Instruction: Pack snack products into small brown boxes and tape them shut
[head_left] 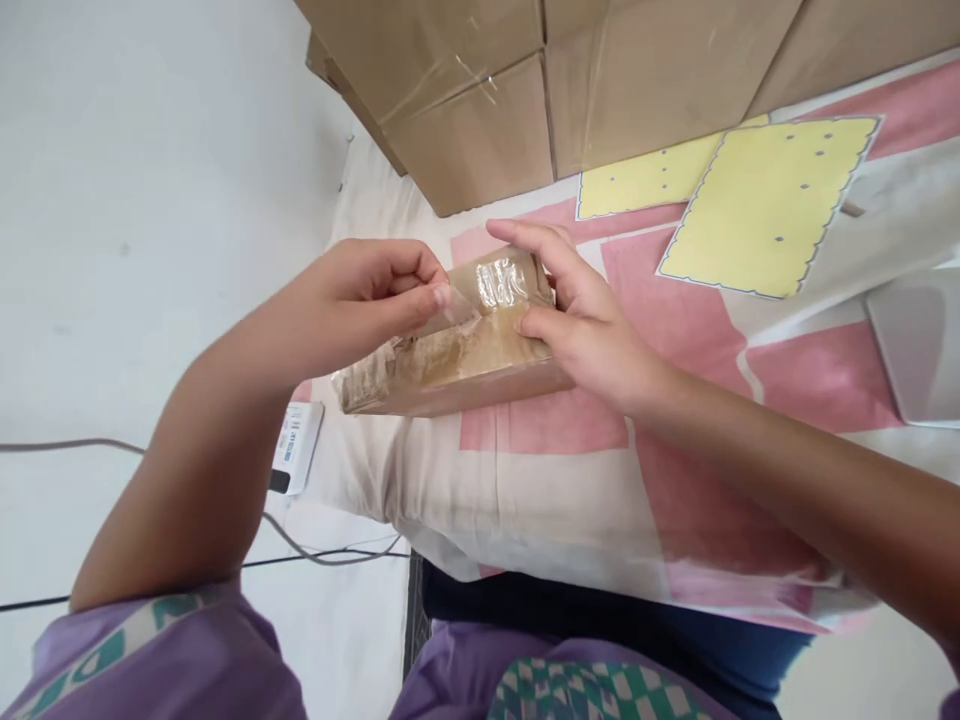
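A small brown cardboard box [450, 385] lies on the cloth in front of me, wrapped in shiny clear packing tape. Its top looks torn and wrinkled toward the left end. My left hand [390, 290] is closed in a pinch above the box, with a strip of clear tape [466, 300] between thumb and forefinger. Around the right end of the box, my right hand [581, 315] grips it, thumb on the near upper edge and fingers over the far side. The inside of the box is hidden.
Large taped cardboard boxes [480, 130] stand at the back. Yellow cards with scalloped edges [772, 205] lie at the right on the pink and white cloth [547, 490]. A grey flat object [922, 340] is at the far right. A white labelled box [300, 445] and cables [322, 560] are at left.
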